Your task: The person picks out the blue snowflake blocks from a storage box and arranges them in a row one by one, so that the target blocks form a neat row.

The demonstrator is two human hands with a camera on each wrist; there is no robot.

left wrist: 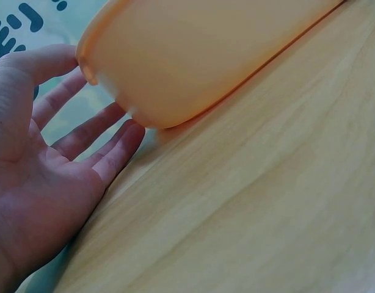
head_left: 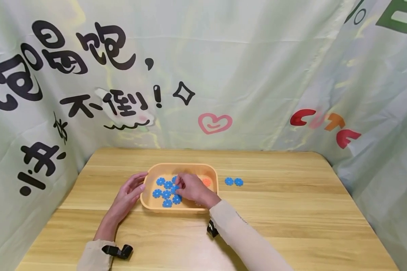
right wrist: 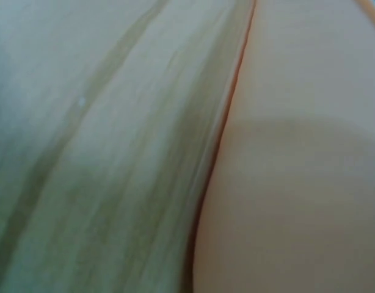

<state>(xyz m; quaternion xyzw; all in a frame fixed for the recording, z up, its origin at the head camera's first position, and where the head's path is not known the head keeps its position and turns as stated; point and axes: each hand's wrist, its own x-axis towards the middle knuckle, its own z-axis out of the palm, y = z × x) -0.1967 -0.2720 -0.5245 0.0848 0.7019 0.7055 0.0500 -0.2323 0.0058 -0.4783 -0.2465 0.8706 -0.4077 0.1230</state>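
A shallow orange plastic tray (head_left: 176, 210) lies on the table with several blue notched discs (head_left: 166, 194) spread inside. My left hand (head_left: 127, 195) is at the tray's left end. In the left wrist view, its thumb and relaxed fingers touch the tray's outer wall (left wrist: 175, 61). Over the tray's middle, my right hand (head_left: 192, 188) reaches down with bent fingers among the blue discs. Whether a disc is between its fingertips cannot be made out. An orange disc (head_left: 206, 182) shows to the right of that hand. The right wrist view has only the tray's side (right wrist: 291, 183) and the tabletop, no fingers.
Two blue discs (head_left: 233, 181) lie side by side on the wooden table (head_left: 285, 214), just right of the tray. A printed cloth (head_left: 251, 75) hangs behind the table and along its sides. Black wrist straps (head_left: 118, 251) sit on both sleeves.
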